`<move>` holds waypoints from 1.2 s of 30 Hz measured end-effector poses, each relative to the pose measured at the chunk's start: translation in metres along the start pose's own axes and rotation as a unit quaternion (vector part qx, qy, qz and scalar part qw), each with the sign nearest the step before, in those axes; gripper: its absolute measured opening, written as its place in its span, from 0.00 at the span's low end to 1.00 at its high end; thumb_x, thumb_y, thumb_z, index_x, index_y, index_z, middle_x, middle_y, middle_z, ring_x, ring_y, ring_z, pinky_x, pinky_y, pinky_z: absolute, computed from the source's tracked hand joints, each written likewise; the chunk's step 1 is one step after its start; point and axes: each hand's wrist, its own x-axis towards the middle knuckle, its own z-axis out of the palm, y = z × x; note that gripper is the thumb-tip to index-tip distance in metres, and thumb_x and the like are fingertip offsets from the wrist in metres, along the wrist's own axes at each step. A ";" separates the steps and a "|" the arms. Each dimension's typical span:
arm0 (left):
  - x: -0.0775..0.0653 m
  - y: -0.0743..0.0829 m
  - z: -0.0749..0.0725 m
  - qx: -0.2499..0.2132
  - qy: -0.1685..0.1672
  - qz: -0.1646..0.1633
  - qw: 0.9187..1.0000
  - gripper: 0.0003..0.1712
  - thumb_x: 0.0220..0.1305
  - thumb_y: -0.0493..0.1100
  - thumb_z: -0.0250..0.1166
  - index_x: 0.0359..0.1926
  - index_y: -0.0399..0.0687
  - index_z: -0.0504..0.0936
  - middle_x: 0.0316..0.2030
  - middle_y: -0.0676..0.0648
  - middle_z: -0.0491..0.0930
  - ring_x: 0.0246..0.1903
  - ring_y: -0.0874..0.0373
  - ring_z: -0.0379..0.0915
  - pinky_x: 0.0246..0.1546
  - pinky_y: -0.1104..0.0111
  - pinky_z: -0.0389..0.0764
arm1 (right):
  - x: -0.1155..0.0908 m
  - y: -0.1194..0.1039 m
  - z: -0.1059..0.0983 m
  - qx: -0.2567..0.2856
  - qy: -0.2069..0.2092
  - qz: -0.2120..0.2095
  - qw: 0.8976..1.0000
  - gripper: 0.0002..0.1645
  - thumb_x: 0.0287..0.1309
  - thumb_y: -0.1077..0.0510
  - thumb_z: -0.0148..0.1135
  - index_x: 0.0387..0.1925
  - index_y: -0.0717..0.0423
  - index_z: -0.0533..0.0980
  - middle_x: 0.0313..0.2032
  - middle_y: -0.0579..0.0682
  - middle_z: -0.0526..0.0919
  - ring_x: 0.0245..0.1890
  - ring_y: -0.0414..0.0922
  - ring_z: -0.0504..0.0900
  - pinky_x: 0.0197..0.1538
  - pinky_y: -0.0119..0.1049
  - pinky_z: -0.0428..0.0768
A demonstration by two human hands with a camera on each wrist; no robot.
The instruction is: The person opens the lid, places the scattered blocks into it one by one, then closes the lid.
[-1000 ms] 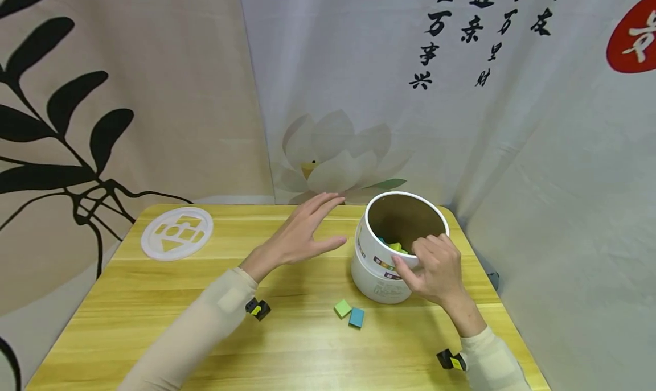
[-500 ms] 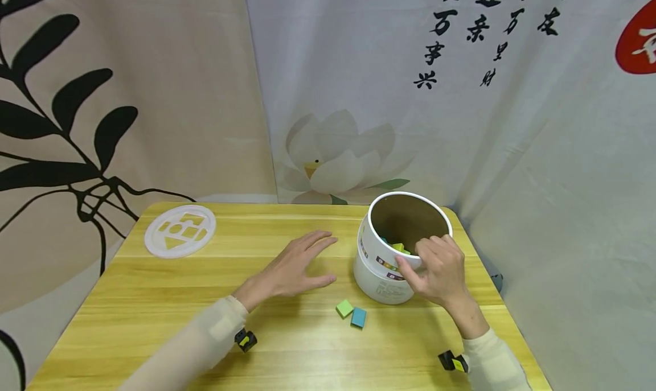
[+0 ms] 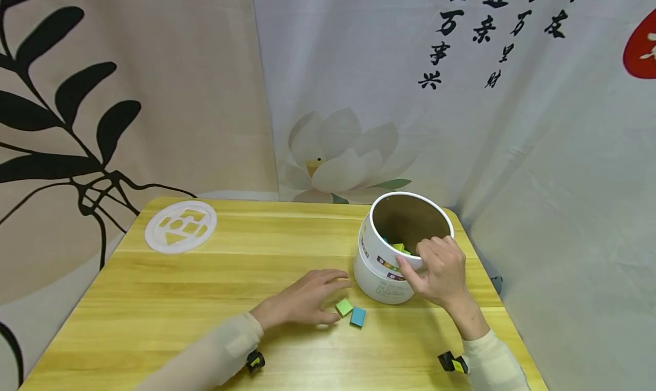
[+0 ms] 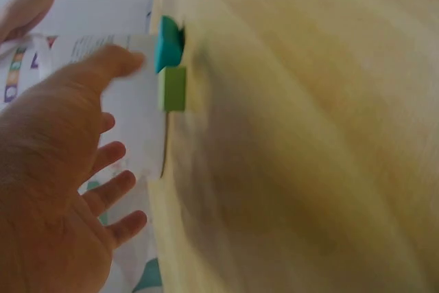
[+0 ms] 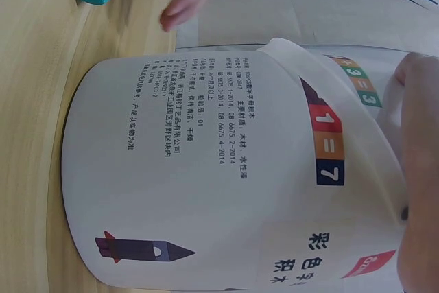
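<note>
My right hand point(image 3: 439, 268) grips the near rim of a white bucket point(image 3: 384, 288), thumb outside and fingers over the edge. Several coloured blocks point(image 3: 398, 247), yellow-green and blue, show inside it. My left hand point(image 3: 312, 297) hovers low over the table with fingers spread, just left of a green block point(image 3: 344, 307). A blue block point(image 3: 357, 317) lies beside the green one, in front of the bucket. In the left wrist view, the thumb points toward the teal block point(image 4: 169, 44) and nothing sits between thumb and fingers. Printed text and a rocket point(image 5: 144, 249) mark the bucket's side.
A white round lid point(image 3: 154, 246) with shaped cutouts lies at the table's far left. The wooden table point(image 3: 230, 231) ends at a fabric backdrop point(image 3: 205, 95) with plant, lotus and lettering prints. The table's right edge runs close beside the bucket.
My left hand has come down and toward me, from beside the bucket to next to the green block. My right hand keeps its grip on the rim, and the bucket stays in place.
</note>
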 end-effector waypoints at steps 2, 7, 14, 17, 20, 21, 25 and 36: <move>0.000 0.002 0.004 0.005 -0.006 0.011 1.000 0.43 0.60 0.57 0.71 0.73 0.48 0.72 0.71 0.42 0.70 0.69 0.51 0.62 0.67 0.50 0.68 | 0.000 0.000 -0.001 -0.002 0.001 0.000 1.000 0.31 0.57 0.41 0.59 0.10 0.52 0.59 0.11 0.39 0.54 0.14 0.39 0.52 0.20 0.38 0.52; 0.001 0.005 0.011 0.004 -0.022 0.015 1.000 0.39 0.60 0.52 0.70 0.71 0.44 0.75 0.68 0.42 0.73 0.67 0.50 0.65 0.66 0.51 0.69 | -0.001 0.000 0.000 0.000 0.003 -0.002 1.000 0.31 0.57 0.41 0.59 0.10 0.52 0.59 0.11 0.40 0.54 0.14 0.39 0.52 0.20 0.38 0.51; 0.000 0.008 0.017 0.006 -0.032 -0.002 0.999 0.32 0.62 0.54 0.69 0.66 0.49 0.80 0.62 0.49 0.77 0.62 0.56 0.69 0.64 0.56 0.71 | -0.001 0.000 0.000 0.000 0.000 -0.001 1.000 0.31 0.57 0.41 0.60 0.10 0.52 0.59 0.11 0.39 0.54 0.14 0.39 0.52 0.20 0.37 0.51; 0.001 0.009 0.017 0.003 -0.024 -0.001 1.000 0.29 0.62 0.52 0.69 0.63 0.50 0.83 0.59 0.50 0.79 0.59 0.58 0.70 0.61 0.59 0.73 | -0.001 0.001 0.000 -0.001 -0.003 0.000 1.000 0.31 0.57 0.41 0.60 0.10 0.52 0.59 0.12 0.39 0.54 0.14 0.39 0.52 0.21 0.37 0.51; 0.001 0.010 0.017 -0.003 -0.018 0.001 1.000 0.25 0.61 0.50 0.69 0.59 0.51 0.85 0.55 0.52 0.80 0.55 0.60 0.71 0.57 0.61 0.74 | -0.001 0.000 0.000 0.000 -0.001 0.000 1.000 0.31 0.57 0.41 0.60 0.10 0.52 0.59 0.11 0.39 0.54 0.14 0.39 0.52 0.21 0.37 0.51; 0.001 0.010 0.018 -0.005 -0.016 0.002 1.000 0.24 0.61 0.49 0.70 0.58 0.51 0.86 0.54 0.52 0.80 0.53 0.61 0.71 0.55 0.62 0.75 | -0.001 0.001 0.000 0.001 0.000 0.000 1.000 0.31 0.57 0.41 0.60 0.10 0.52 0.59 0.11 0.39 0.54 0.14 0.39 0.52 0.21 0.37 0.51; 0.002 0.010 0.018 -0.011 -0.008 0.006 1.000 0.19 0.60 0.48 0.71 0.53 0.51 0.88 0.49 0.53 0.82 0.47 0.64 0.72 0.47 0.67 0.75 | -0.001 0.000 0.000 0.003 0.003 0.000 1.000 0.31 0.57 0.42 0.60 0.10 0.52 0.58 0.11 0.39 0.54 0.14 0.39 0.52 0.21 0.37 0.51; 0.000 0.008 0.021 -0.025 0.012 0.010 1.000 0.14 0.53 0.50 0.75 0.35 0.49 0.83 0.30 0.55 0.79 0.27 0.69 0.65 0.34 0.74 0.75 | -0.001 0.000 0.000 0.003 0.002 -0.001 1.000 0.31 0.56 0.42 0.60 0.10 0.52 0.58 0.11 0.39 0.54 0.14 0.39 0.52 0.21 0.37 0.51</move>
